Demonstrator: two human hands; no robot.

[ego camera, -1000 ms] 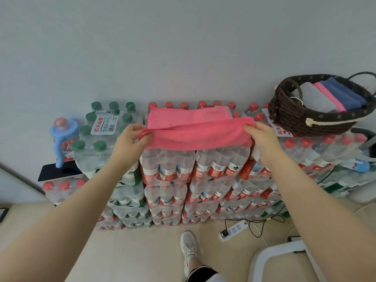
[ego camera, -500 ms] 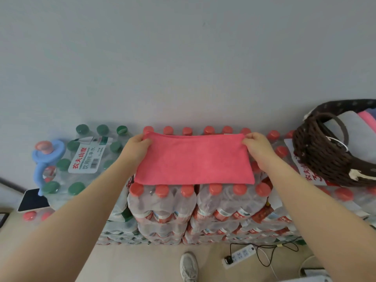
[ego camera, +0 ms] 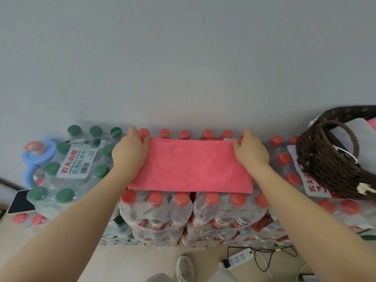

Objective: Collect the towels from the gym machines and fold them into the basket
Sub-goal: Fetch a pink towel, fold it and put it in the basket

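A left hand [ego camera: 130,153] and right hand [ego camera: 251,152] are pinching the far corners of a folded pink towel [ego camera: 189,167] lying atop red-capped bottle packs [ego camera: 183,210]. At right, a dark woven basket [ego camera: 325,169] is holding folded grey and pink towels.

The right edge of the picture cuts off the woven basket [ego camera: 333,169], so only part of the grey towel [ego camera: 355,131] and a small corner of a pink one [ego camera: 372,125] inside it can be seen. The pink towel [ego camera: 189,165] hides the bottle caps under it. The left hand [ego camera: 130,153] and the right hand [ego camera: 251,152] cover the towel's far corners. The label under the basket [ego camera: 311,187] is partly hidden. The bottom edge cuts off the shoe [ego camera: 184,268].
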